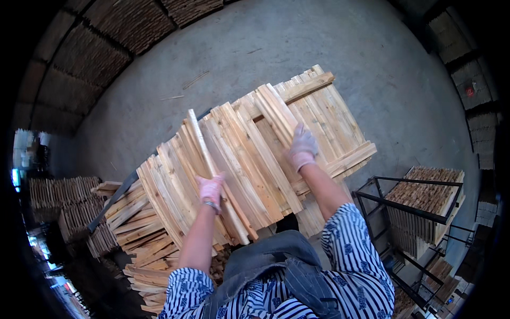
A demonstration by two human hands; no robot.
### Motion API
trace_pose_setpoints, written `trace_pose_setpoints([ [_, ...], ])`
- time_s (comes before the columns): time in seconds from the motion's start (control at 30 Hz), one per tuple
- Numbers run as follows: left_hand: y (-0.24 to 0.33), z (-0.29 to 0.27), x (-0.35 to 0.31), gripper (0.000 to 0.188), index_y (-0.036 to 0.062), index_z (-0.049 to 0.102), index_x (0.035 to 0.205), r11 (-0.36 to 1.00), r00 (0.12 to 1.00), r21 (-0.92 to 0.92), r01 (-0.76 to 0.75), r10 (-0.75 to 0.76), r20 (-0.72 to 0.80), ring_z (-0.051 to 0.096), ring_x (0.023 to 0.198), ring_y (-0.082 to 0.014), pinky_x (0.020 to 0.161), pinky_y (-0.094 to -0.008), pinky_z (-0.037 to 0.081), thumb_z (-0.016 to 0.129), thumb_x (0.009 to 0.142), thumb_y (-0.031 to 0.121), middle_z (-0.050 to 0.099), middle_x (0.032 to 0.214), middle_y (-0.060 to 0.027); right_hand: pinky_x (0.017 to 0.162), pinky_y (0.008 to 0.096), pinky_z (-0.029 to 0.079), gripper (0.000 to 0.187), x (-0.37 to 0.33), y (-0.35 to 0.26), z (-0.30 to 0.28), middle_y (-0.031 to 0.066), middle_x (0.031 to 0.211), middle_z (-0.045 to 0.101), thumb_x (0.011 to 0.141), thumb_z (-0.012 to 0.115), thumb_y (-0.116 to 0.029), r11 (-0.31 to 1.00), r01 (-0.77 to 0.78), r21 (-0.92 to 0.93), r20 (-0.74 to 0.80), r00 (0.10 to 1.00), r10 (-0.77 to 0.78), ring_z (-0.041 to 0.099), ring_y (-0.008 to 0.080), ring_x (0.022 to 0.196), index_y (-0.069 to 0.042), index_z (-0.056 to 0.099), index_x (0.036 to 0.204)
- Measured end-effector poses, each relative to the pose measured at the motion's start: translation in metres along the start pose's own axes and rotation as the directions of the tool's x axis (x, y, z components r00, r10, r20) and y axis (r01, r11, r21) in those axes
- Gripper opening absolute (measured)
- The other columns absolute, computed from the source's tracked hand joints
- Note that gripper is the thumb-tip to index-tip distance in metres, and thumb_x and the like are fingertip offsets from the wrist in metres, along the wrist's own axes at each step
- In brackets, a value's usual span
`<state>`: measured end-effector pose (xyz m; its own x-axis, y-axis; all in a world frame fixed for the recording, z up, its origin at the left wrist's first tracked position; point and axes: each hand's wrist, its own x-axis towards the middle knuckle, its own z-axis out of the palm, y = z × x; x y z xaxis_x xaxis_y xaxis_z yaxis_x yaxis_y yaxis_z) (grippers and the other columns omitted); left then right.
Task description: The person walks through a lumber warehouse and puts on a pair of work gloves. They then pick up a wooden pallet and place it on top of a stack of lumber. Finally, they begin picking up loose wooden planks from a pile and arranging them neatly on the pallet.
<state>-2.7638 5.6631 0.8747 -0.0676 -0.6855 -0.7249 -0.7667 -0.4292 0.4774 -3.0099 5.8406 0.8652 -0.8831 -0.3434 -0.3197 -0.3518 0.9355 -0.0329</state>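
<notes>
My left hand (211, 189), in a pale pinkish glove, is closed round a narrow pale wooden slat (199, 137) that is tilted up on its edge among flat slats. My right hand (303, 148), gloved too, grips the edge of a few light wooden slats (277, 105) at the right part of the pile. Its fingertips are partly hidden. Between my hands many flat slats (241, 154) lie side by side in a slanting row. Beyond my right hand, slats rest on the stack between two crosswise battens (311, 87).
Loose slats (146, 242) lie heaped at the lower left, by a dark strap or rail (125, 186). A black metal frame (404, 204) with stacked wood (419, 196) stands at the right. Tall wood stacks (114, 32) line the far left, with grey concrete floor (297, 37) beyond.
</notes>
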Motion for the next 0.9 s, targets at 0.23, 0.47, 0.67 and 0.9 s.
trace_pose_setpoints([
  [0.23, 0.036, 0.044, -0.003, 0.118, 0.0018, 0.011, 0.156, 0.885, 0.969, 0.436, 0.164, -0.062, -0.239, 0.038, 0.139, -0.0379, 0.114, -0.0433, 0.033, 0.073, 0.07, 0.054, 0.034, 0.151, -0.0269, 0.106, 0.0409, 0.04, 0.107, 0.025, 0.028, -0.011, 0.0242, 0.137, 0.048, 0.075, 0.078, -0.04, 0.956, 0.062, 0.288, 0.207, 0.97, -0.126, 0.051, 0.0322, 0.126, -0.006, 0.017, 0.157],
  [0.47, 0.022, 0.042, -0.001, 0.117, 0.0011, 0.006, 0.155, 0.864, 0.948, 0.495, 0.091, 0.077, -0.309, 0.036, 0.14, -0.0391, 0.116, -0.045, 0.031, 0.073, 0.071, 0.048, 0.033, 0.151, -0.0296, 0.115, 0.0405, 0.032, 0.089, 0.024, 0.032, 0.002, 0.0202, 0.155, 0.036, 0.085, 0.071, -0.024, 0.169, -0.382, 0.909, 0.406, 0.718, -0.565, 0.042, 0.031, 0.139, -0.002, 0.023, 0.155],
  [0.67, 0.017, 0.043, -0.004, 0.116, 0.0046, 0.006, 0.156, 0.857, 0.959, 0.492, 0.151, -0.006, -0.283, 0.034, 0.142, -0.0379, 0.116, -0.0445, 0.03, 0.073, 0.073, 0.049, 0.029, 0.154, -0.0273, 0.115, 0.0445, 0.032, 0.08, 0.013, 0.01, 0.014, 0.0243, 0.157, 0.03, 0.09, 0.066, -0.035, 0.671, 0.002, 0.742, 0.394, 0.808, -0.438, 0.031, 0.038, 0.144, -0.003, 0.029, 0.153],
  [0.9, 0.017, 0.041, 0.001, 0.119, 0.0036, 0.0, 0.157, 0.907, 0.962, 0.412, 0.091, 0.027, -0.272, 0.023, 0.148, -0.0364, 0.12, -0.0438, 0.024, 0.073, 0.074, 0.05, 0.018, 0.159, -0.0261, 0.111, 0.0448, 0.036, 0.07, -0.006, -0.011, -0.019, 0.0286, 0.147, 0.04, 0.096, 0.05, -0.024, 0.867, 0.2, 0.456, 0.282, 0.892, -0.354, 0.047, 0.0388, 0.132, -0.009, 0.019, 0.156],
])
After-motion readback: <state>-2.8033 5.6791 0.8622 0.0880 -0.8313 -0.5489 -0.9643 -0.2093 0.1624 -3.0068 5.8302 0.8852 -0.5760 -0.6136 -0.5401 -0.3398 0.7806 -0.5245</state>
